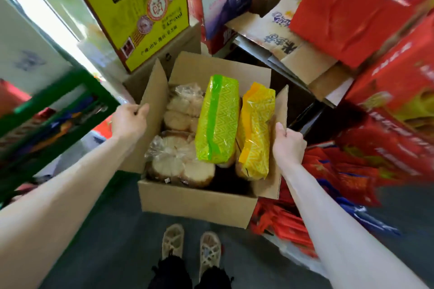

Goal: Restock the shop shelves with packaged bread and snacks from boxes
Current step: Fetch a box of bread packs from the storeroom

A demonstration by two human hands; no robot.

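Stacked cartons fill the far and right sides of a shop aisle seen from above: a tall yellow carton (pixel 133 12) with black Chinese characters straight ahead, and several red cartons (pixel 347 14) piled to the right. A green shelf (pixel 54 105) crosses the left edge, its contents blurred. A heap of red snack packets (pixel 328 171) lies low on the right, beside the person's right forearm.

In the centre, in front of the person, is one open brown cardboard box (pixel 195 202) with its flaps standing up. Whether it rests on anything cannot be told. It holds four packages that can be counted. Two clear bags of round, pale buns fill the left half, one at the far side (pixel 185 105) and one at the near side (pixel 173 159). A long green and yellow zigzag package (pixel 217 119) lies along the middle, partly on top of the buns. An orange and yellow zigzag package (pixel 254 131) lies just beside it, against the right wall.

The left hand (pixel 129 122) grips the top edge of the left flap, fingers curled over it. The right hand (pixel 288 145) grips the edge of the right flap, thumb pressed on the inner face; its fingers are hidden behind the cardboard.

Below, two pale woven shoes (pixel 172 240) stand on a dark floor.
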